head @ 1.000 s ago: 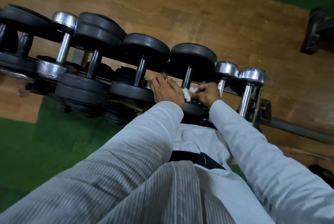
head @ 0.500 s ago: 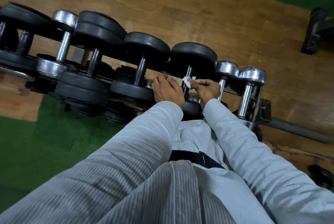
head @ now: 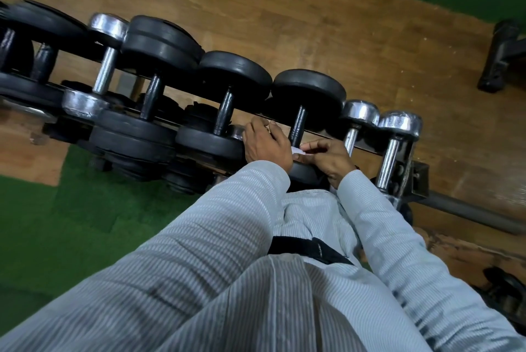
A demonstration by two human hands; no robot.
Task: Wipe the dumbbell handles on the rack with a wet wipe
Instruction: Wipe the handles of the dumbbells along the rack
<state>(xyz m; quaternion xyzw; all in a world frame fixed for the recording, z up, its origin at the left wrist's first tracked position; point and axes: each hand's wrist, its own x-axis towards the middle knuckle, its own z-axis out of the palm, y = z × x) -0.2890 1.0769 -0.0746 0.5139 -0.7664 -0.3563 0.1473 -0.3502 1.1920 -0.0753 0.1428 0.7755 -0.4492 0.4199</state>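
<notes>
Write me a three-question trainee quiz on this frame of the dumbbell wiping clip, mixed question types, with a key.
1. True or false: the white wet wipe lies loose on the wooden floor.
2. Multiple choice: the handle that rises just above the wipe belongs to a dumbbell whose ends are A) chrome B) black C) green.
3. Fill in: the two chrome dumbbells nearest the rack's end sit on the side of the person's ____ hand.

Key
1. False: it is pinched between the left hand and the right hand.
2. B
3. right
</notes>
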